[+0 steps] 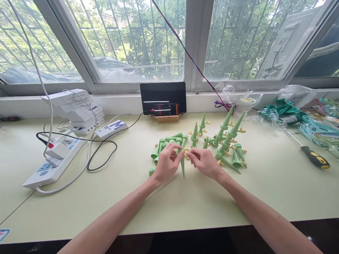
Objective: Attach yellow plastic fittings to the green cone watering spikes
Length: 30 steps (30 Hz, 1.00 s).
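My left hand (167,164) is closed on a green plastic plant watering spike (183,168), its tapered point hanging down toward me. Close to the spike's upper end, my right hand (204,163) pinches with thumb and forefinger. What sits in that pinch is too small to tell. Small yellow valves (186,152) show just behind the fingertips. Left of and behind my left hand lies a pile of loose green spikes (173,135). To the right, green spikes with yellow valves (230,138) stand upright, some stacked into each other, while others lie beside them.
A power strip (54,162) with cables and stacked white boxes (84,111) occupy the left side. At the back, a phone (166,109) leans before a black tablet (162,92). A screwdriver (315,157) and plastic-wrapped bundles (317,128) lie on the right.
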Each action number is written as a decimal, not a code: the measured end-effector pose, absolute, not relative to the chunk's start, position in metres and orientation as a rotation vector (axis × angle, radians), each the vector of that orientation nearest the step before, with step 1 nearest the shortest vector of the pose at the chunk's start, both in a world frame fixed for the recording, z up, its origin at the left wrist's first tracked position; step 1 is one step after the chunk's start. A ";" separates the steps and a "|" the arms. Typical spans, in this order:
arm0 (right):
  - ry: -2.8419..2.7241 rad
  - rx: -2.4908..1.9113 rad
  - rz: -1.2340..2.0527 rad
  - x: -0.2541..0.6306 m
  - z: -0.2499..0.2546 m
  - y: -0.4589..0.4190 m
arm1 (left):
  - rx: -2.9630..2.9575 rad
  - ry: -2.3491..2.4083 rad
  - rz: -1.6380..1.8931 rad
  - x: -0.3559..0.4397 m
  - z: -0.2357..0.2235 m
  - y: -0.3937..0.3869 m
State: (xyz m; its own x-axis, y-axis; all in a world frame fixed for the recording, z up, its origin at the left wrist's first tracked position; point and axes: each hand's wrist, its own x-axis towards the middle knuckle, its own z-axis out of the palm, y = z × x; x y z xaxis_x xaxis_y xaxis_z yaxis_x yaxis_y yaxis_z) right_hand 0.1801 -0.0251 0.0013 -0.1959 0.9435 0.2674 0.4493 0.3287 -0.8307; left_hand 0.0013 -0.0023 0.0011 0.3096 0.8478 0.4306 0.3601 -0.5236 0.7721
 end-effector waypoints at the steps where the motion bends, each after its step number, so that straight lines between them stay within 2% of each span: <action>1: -1.792 -1.240 0.777 0.180 0.001 -0.025 | 2.031 1.065 1.156 0.001 0.001 -0.002; 30: -1.722 -1.179 0.804 0.179 0.002 -0.026 | 1.966 1.192 1.033 0.002 0.004 -0.005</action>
State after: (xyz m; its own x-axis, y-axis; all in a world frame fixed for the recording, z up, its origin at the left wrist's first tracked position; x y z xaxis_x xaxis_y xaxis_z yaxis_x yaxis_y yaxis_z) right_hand 0.1795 -0.0259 0.0017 -0.1678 0.9393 0.2993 0.3738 0.3415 -0.8623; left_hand 0.0017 -0.0052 0.0043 0.2900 0.9074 0.3043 0.4304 -0.4076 0.8054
